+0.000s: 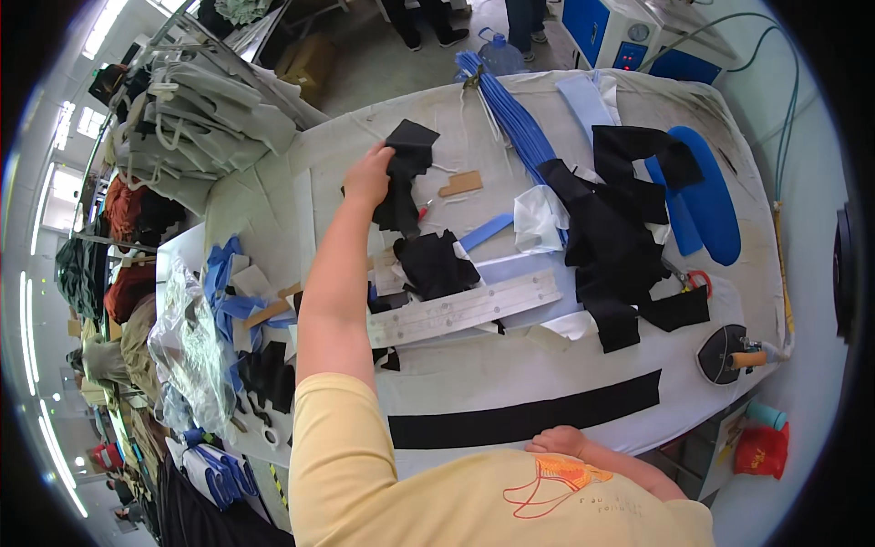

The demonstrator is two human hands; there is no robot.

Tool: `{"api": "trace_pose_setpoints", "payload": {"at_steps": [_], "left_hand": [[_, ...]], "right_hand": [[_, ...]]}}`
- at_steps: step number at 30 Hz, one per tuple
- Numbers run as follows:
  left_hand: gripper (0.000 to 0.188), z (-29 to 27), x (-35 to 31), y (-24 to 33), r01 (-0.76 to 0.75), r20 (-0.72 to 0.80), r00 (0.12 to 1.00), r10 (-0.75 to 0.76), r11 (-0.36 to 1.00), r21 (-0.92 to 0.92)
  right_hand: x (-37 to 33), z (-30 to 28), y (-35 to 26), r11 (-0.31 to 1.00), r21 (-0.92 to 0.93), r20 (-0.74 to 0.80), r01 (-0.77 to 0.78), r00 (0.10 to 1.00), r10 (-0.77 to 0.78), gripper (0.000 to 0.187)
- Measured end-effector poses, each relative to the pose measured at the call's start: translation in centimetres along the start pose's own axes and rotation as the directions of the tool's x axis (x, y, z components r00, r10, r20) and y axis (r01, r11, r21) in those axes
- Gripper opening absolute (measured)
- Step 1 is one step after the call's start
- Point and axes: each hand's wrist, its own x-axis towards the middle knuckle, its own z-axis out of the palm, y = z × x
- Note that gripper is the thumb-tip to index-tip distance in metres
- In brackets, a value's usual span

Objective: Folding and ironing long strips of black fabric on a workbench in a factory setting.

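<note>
My left arm reaches across the table, and my left hand (369,177) is closed on the edge of some black fabric pieces (401,187) lying toward the far side. A small tool with a red handle (425,211) lies just right of those pieces. By the table's near edge, my right hand (558,441) rests with its fingers curled in and nothing showing in them. Just beyond it a long black fabric strip (529,408) lies flat on the pale table cover. A white ruler-like board (465,308) crosses the middle, with more black fabric (437,264) behind it.
Large black cloth pieces (615,232), red-handled scissors (698,281) and an iron (725,355) occupy the right side. Farther back are blue strips (515,114) and a blue oval board (711,196). Clear plastic (190,324) lies left; garments hang on a rack (205,114).
</note>
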Motion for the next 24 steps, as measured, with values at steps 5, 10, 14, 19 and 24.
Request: {"api": "trace_pose_setpoints", "payload": {"at_steps": [5, 10, 14, 19, 24], "left_hand": [[0.056, 2.2, 0.6, -3.5, -0.059, 0.143, 0.989, 0.041, 0.99, 0.126], [0.023, 0.8, -4.6, -7.2, 0.13, 0.014, 0.992, -0.129, 0.987, -0.092], [0.012, 0.1, -7.1, -8.9, 0.035, -0.11, 0.992, -0.067, 0.961, -0.273], [0.011, -0.6, -4.4, -4.9, -0.137, -0.197, 0.974, 0.112, 0.983, -0.119], [0.014, 0.5, -1.7, -3.6, -0.373, -0.124, 0.901, 0.415, 0.888, 0.269]], "right_hand": [[-0.2, 0.3, 0.2, 0.999, 0.023, -0.041, -0.024, 0.999, 0.025, 0.01], [-0.2, -0.4, 0.5, 0.995, 0.076, -0.01, -0.064, 0.998, 0.065, 0.014], [0.1, -0.6, 0.4, 1.0, 0.003, 0.005, -0.031, 1.0, 0.031, 0.015], [-0.4, 0.0, 0.3, 0.999, -0.023, 0.052, -0.031, 0.998, 0.032, 0.016], [-0.3, 0.0, 0.2, 0.996, 0.062, 0.032, -0.066, 0.997, 0.064, 0.014]]}}
